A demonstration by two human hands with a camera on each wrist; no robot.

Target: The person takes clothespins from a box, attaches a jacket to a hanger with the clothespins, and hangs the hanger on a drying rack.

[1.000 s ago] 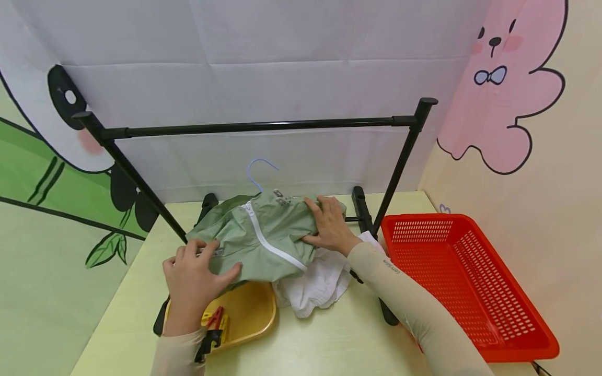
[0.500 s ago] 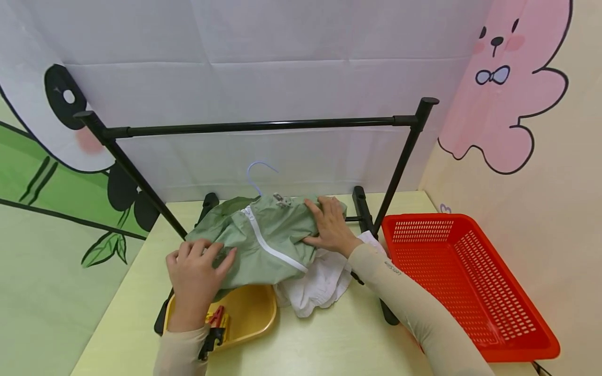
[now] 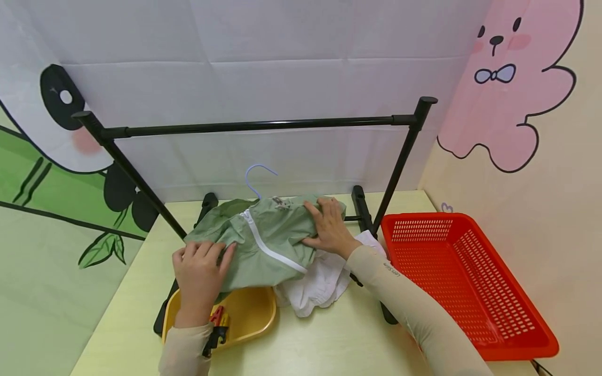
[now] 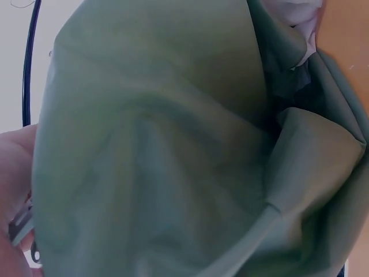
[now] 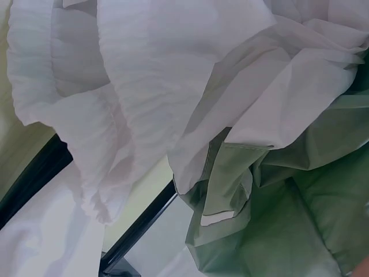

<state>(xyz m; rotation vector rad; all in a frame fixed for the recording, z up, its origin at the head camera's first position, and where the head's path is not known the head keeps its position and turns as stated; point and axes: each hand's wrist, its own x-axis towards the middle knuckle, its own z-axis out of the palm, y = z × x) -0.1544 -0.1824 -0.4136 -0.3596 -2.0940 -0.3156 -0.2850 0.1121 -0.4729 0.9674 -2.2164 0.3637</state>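
A green jacket (image 3: 287,235) with a white zip lies over a hanger, whose pale blue hook (image 3: 246,176) rises from the collar. At the jacket's left shoulder my left hand (image 3: 199,271) grips the fabric, thumb close to the fingers. My right hand (image 3: 331,230) holds the other shoulder, fingers over the top and thumb on the front. Green cloth (image 4: 155,127) fills most of the left wrist view, with part of the left hand (image 4: 14,167) at its edge. Beneath the jacket, a white garment (image 3: 310,290) with gathered edges sticks out. Most of the hanger is hidden.
Behind the jacket stands a black rack with a horizontal bar (image 3: 258,126). A yellow tray (image 3: 254,321) holding red, yellow and black clips (image 3: 218,316) sits below the left hand. On the right is a red perforated basket (image 3: 451,282).
My left hand has shifted slightly right, and its spread fingers and thumb have drawn together on the cloth. The hanger hook sits a little lower. My right hand has barely moved.
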